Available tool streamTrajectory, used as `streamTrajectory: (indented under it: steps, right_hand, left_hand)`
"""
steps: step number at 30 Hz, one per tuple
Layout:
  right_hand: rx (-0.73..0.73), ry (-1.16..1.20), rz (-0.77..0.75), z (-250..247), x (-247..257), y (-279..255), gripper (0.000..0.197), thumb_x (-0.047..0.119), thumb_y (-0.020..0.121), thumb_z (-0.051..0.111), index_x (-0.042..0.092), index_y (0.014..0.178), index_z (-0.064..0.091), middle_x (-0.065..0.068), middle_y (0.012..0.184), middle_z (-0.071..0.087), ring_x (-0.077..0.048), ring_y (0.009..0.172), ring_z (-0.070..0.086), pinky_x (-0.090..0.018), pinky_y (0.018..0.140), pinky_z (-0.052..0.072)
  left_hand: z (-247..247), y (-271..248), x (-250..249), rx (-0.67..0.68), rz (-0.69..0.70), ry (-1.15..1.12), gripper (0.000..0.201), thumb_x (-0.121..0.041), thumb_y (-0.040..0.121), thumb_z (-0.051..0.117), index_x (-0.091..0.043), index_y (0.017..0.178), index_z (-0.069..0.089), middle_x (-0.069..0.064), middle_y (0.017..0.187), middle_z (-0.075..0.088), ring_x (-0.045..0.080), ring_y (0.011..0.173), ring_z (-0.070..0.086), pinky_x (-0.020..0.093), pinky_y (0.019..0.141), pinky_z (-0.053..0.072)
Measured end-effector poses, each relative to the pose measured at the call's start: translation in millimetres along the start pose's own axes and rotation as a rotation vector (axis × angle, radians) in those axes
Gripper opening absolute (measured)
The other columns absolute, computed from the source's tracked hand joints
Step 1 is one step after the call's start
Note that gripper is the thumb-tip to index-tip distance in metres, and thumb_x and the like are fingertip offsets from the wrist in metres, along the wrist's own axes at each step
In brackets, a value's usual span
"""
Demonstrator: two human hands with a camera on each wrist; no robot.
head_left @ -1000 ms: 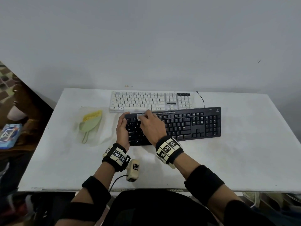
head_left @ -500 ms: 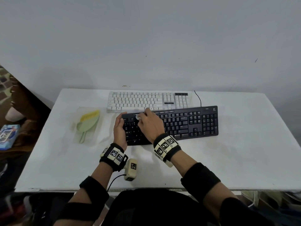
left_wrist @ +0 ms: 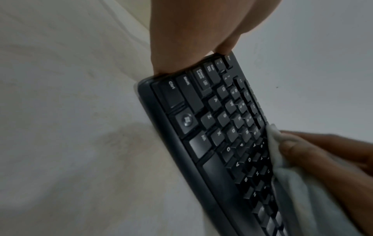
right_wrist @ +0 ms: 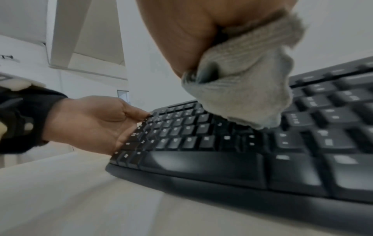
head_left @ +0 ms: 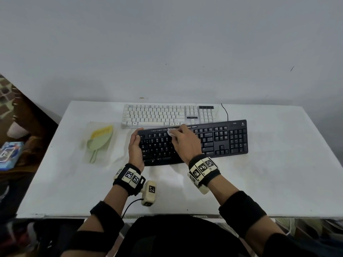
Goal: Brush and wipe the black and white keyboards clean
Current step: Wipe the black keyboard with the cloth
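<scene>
The black keyboard (head_left: 193, 141) lay on the white table (head_left: 278, 173) with its long axis running left to right, just in front of the white keyboard (head_left: 167, 115). The right hand (head_left: 183, 143) pinched a bunched grey cloth (right_wrist: 242, 89) against the upper key rows, left of centre. The left hand (head_left: 135, 147), fingers fairly straight, braced the keyboard's left end. Most unwiped keys (number pad included) lay to the right of the cloth, so the stroke probably had to travel rightward along that axis.
</scene>
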State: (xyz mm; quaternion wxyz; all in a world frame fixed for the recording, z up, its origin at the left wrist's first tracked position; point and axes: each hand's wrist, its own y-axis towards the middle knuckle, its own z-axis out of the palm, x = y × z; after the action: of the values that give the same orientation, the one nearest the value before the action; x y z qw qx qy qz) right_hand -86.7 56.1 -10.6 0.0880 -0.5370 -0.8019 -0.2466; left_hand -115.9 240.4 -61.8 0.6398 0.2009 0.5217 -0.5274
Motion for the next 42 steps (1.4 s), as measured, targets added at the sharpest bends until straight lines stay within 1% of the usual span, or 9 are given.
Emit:
streamTrajectory:
  steps: [4,8,11,15,25,30,33,37,42]
  right_hand:
    - [-0.044,-0.034,0.101,-7.9,-20.9,-5.3,0.022,0.022,0.096,0.067,0.018,0.117,0.072,-0.004,0.097,0.058,-0.011,0.068,0.048,-0.029,0.053,0.052]
    - [-0.091,-0.047,0.236,-18.7,-30.0,-7.1,0.023,0.021,0.097,0.066,0.016,0.118,0.073,-0.007,0.102,0.062,-0.011,0.07,0.049,-0.024,0.059,0.045]
    - [-0.066,-0.009,0.161,-14.6,-20.3,-3.0,0.021,0.021,0.096,0.065,0.016,0.115,0.073,-0.006,0.102,0.061,-0.011,0.069,0.05,-0.027,0.058,0.051]
    - [-0.023,-0.002,0.048,-5.6,-11.4,-5.0,0.019,0.019,0.095,0.066,0.017,0.114,0.072,-0.004,0.096,0.058,-0.01,0.066,0.046,-0.023,0.052,0.042]
    - [-0.083,-0.068,0.351,-29.6,-32.9,-5.3,0.024,0.023,0.1,0.06,0.014,0.118,0.073,-0.008,0.108,0.062,-0.018,0.077,0.057,-0.031,0.067,0.051]
    - [-0.054,-0.004,0.169,-15.5,-10.5,-3.9,0.02,0.02,0.096,0.065,0.015,0.113,0.073,-0.006,0.103,0.061,-0.012,0.071,0.053,-0.03,0.061,0.056]
    - [-0.021,-0.005,0.112,-5.5,-3.7,-5.1,0.021,0.018,0.095,0.065,0.019,0.114,0.072,-0.004,0.097,0.058,-0.013,0.067,0.05,-0.028,0.052,0.049]
    - [-0.058,-0.024,0.184,-15.5,-16.4,-7.6,0.022,0.02,0.095,0.067,0.018,0.116,0.073,-0.006,0.097,0.062,-0.013,0.068,0.051,-0.029,0.056,0.052]
    - [-0.062,-0.079,0.398,-34.9,-38.8,-6.6,0.027,0.027,0.102,0.057,0.015,0.122,0.072,-0.012,0.115,0.063,-0.024,0.086,0.065,-0.029,0.07,0.047]
  left_hand:
    - [-2.7,1.8,0.4,0.008,0.005,0.015,0.037,-0.019,0.111,0.033,-0.029,0.121,0.068,0.016,0.137,0.062,0.028,0.119,0.061,0.048,0.099,0.052]
    - [-1.2,1.3,-0.7,-0.006,-0.012,0.025,0.039,-0.019,0.111,0.033,-0.031,0.118,0.069,0.015,0.136,0.064,0.028,0.119,0.062,0.052,0.104,0.05]
    - [-2.4,0.6,-0.6,-0.007,-0.012,0.008,0.037,-0.019,0.111,0.033,-0.028,0.12,0.067,0.009,0.126,0.067,0.026,0.115,0.062,0.049,0.1,0.051]
    - [-1.9,1.2,-0.4,0.005,-0.018,0.009,0.034,-0.019,0.111,0.033,-0.025,0.125,0.064,0.01,0.124,0.067,0.027,0.112,0.062,0.046,0.094,0.053]
    - [-1.0,0.6,-2.2,-0.003,-0.028,-0.002,0.035,-0.018,0.111,0.031,-0.024,0.125,0.063,0.007,0.123,0.067,0.025,0.111,0.063,0.047,0.096,0.054]
    - [-1.3,-0.2,-1.8,0.005,-0.017,0.002,0.033,-0.018,0.111,0.032,-0.021,0.127,0.061,0.007,0.119,0.067,0.023,0.106,0.064,0.038,0.085,0.055]
    - [-1.8,-0.4,-1.9,0.005,-0.017,0.009,0.034,-0.019,0.111,0.032,-0.022,0.126,0.062,0.009,0.121,0.067,0.024,0.107,0.064,0.04,0.085,0.055]
    - [-1.1,-0.9,-2.2,-0.001,-0.025,0.004,0.035,-0.018,0.111,0.031,-0.023,0.125,0.062,0.007,0.119,0.067,0.024,0.106,0.064,0.04,0.087,0.055]
    - [2.2,0.0,-3.2,-0.025,-0.035,0.007,0.036,-0.017,0.11,0.031,-0.025,0.122,0.064,0.007,0.118,0.068,0.024,0.105,0.064,0.04,0.086,0.055]
